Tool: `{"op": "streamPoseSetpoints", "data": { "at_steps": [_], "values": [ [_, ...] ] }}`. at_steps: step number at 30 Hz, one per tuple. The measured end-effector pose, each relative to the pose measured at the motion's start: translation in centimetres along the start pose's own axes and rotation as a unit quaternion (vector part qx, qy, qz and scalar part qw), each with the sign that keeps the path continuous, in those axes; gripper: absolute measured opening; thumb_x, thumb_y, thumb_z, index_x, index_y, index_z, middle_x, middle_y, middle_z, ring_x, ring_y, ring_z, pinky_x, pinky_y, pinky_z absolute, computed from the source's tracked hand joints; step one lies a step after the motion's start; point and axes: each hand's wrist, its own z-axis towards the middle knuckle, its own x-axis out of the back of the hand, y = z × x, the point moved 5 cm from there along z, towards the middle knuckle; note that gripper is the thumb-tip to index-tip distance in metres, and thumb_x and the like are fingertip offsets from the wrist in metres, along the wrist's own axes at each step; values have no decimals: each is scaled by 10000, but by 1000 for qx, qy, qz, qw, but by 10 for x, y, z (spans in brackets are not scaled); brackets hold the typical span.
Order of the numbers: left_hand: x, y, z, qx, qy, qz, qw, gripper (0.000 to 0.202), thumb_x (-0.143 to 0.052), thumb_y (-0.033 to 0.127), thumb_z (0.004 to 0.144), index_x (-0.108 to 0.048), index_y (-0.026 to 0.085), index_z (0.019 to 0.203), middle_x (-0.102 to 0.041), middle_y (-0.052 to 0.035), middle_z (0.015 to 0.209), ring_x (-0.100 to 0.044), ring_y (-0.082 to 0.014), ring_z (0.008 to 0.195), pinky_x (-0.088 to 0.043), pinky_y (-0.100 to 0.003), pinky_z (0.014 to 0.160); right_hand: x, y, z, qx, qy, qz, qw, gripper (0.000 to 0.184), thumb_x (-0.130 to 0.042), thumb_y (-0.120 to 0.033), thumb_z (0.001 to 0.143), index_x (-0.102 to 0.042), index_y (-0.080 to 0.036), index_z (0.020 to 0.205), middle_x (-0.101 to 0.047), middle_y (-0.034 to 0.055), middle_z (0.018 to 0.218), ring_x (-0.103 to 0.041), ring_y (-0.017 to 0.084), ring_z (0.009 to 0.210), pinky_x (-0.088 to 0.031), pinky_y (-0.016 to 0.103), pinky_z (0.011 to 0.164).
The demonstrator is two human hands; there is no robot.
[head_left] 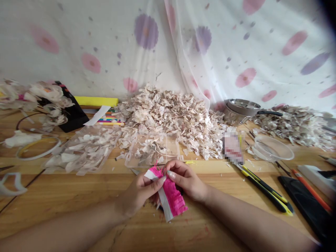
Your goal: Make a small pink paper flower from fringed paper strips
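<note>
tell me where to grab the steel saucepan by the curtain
Take the black handle of the steel saucepan, coming from the right: it sticks out that way above the pile of pale flakes, while the pan's body sits against the bigger heap on its left.

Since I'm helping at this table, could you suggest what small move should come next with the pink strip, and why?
Perhaps smooth the strip flat with the right hand, since the left hand pinches it and its fringe looks ruffled.

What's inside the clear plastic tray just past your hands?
The clear plastic tray holds pale papery scraps; they hide its floor in the middle.
</note>
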Motion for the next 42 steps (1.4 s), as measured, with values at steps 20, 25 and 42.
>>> {"op": "streamPoseSetpoints", "data": {
  "at_steps": [20,25,42],
  "values": [
    [10,-10,-2,5,6,2,1000,347,-693,487,770,-620,148,743,-593,5,584,-516,-101,507,-419,-217,528,-7,-9,-5,116,21,-195,974,323,-545,-491,885,-515,-188,776,-469,-32,660,-388,93,577,-367,239,560],
    [4,-4,-1,8,11,25,1000,355,-671,507,783,-619,163,847,-550,27,601,-501,-101,527,-397,-210,512,-3,-6,-4,69,52,-178,980,385,-567,-550,841,-511,-190,717,-455,-41,595,-361,88,514,-333,231,499],
    [1,7,-1,-52,54,158,985,354,-655,497,782,-603,148,783,-631,-13,709,-551,-142,652,-451,-235,608,5,-5,-4,58,118,-186,974,418,-617,-581,783,-492,-189,711,-473,-31,628,-378,94,540,-322,234,512]
  ]
}}
